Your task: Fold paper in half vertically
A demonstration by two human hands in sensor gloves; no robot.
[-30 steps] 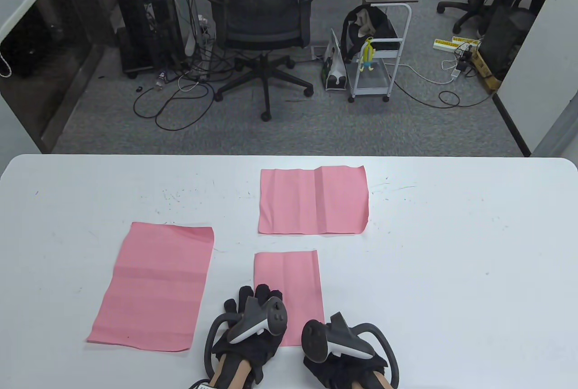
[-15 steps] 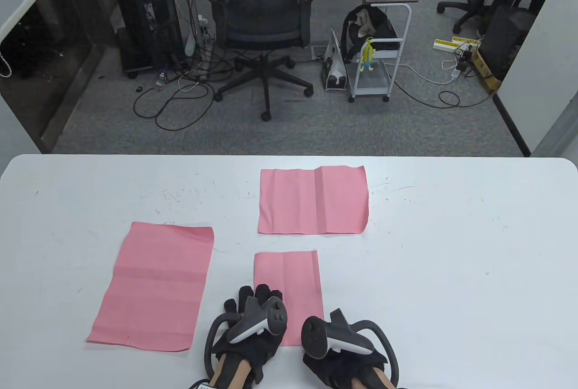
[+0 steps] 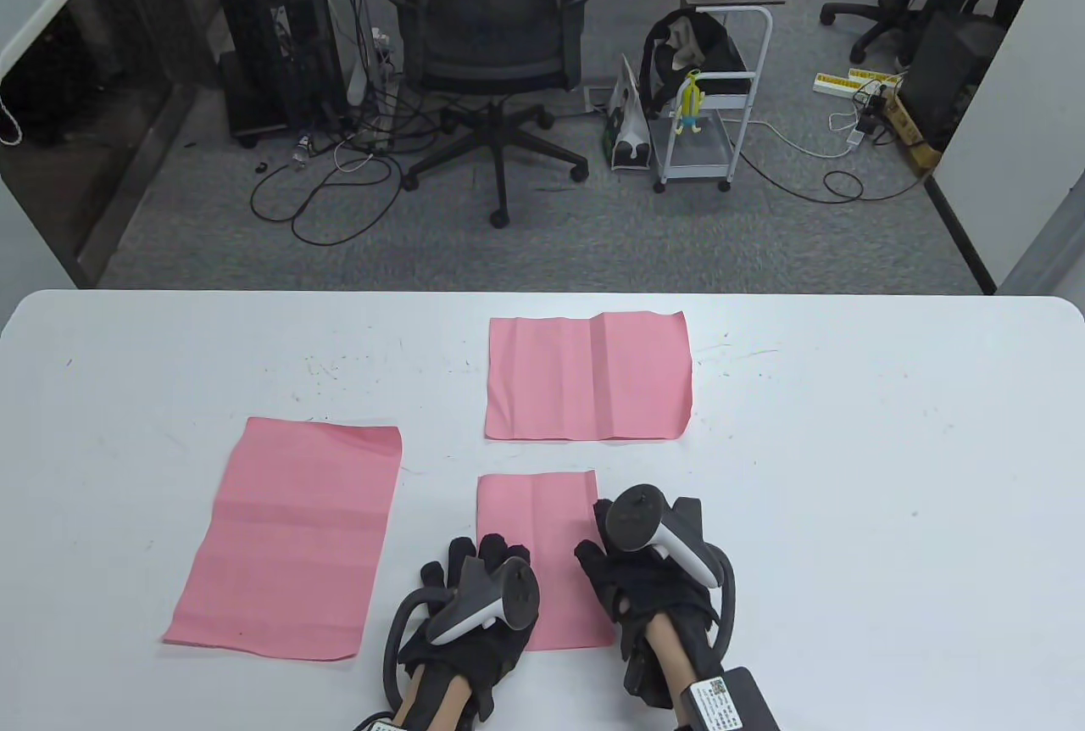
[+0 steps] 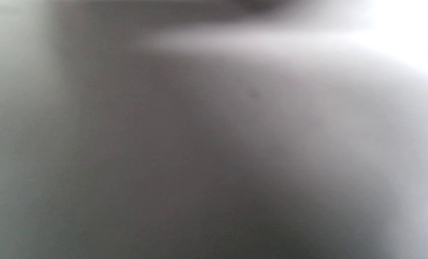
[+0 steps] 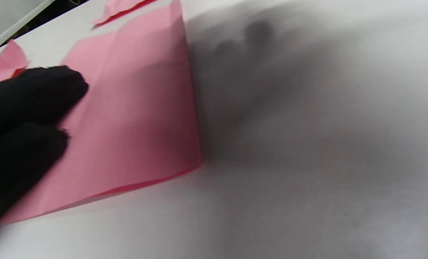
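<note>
On the white tabletop [image 3: 848,460] lie three pink paper sheets. The narrow folded pink paper sheet [image 3: 534,515] is nearest to the person, at the front middle of the tabletop, and both gloved hands are on it. The left hand [image 3: 475,595] lies flat on its lower left part, fingers straight, a grey tracker on its back. The right hand [image 3: 648,566] is at the right long edge of this sheet; in the right wrist view its black fingertips [image 5: 34,97] press on the pink surface, and the fingers look straight, not curled round anything. The left wrist view is only a grey blur.

A large flat pink paper sheet [image 3: 292,536] lies well apart to the left. A creased pink paper sheet [image 3: 589,375] lies further back, just beyond the folded one.
</note>
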